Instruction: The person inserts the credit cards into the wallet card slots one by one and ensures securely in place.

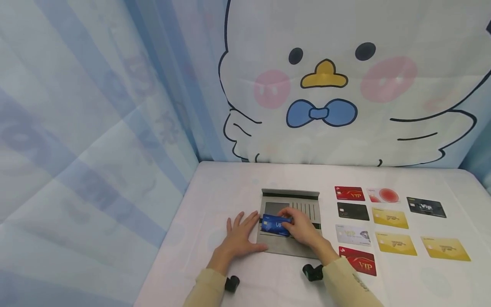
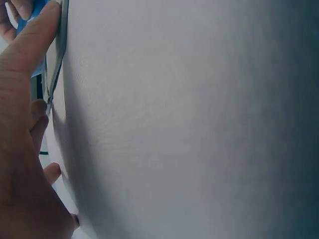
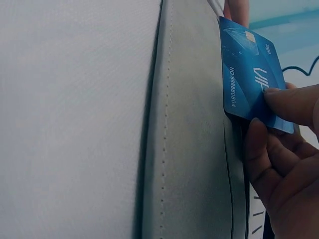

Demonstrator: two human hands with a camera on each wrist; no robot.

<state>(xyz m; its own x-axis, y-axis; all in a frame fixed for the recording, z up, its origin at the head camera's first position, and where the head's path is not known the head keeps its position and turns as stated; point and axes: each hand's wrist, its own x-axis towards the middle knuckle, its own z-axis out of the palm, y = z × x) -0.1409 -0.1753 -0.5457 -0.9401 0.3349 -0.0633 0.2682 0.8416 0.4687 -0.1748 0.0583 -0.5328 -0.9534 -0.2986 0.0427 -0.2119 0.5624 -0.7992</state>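
A blue VIP card [image 1: 273, 224] is pinched at its right end between the thumb and fingers of the right hand [image 1: 301, 228]. It is held over the grey folder [image 1: 285, 246], which lies flat and opened out. In the right wrist view the card [image 3: 249, 74] stands tilted above the folder's stitched grey edge [image 3: 192, 149], with the right hand's thumb on its printed face. The left hand [image 1: 238, 238] lies spread, its thumb on the folder's lower left edge; in the left wrist view the left hand [image 2: 25, 134] shows beside that edge.
Right of the folder several cards lie in loose columns: red [image 1: 350, 193], black [image 1: 353, 211], silver [image 1: 353, 235], gold [image 1: 396, 244] and a dark VIP card [image 1: 426, 207]. A printed curtain [image 1: 322, 145] hangs behind the white table [image 1: 230, 187].
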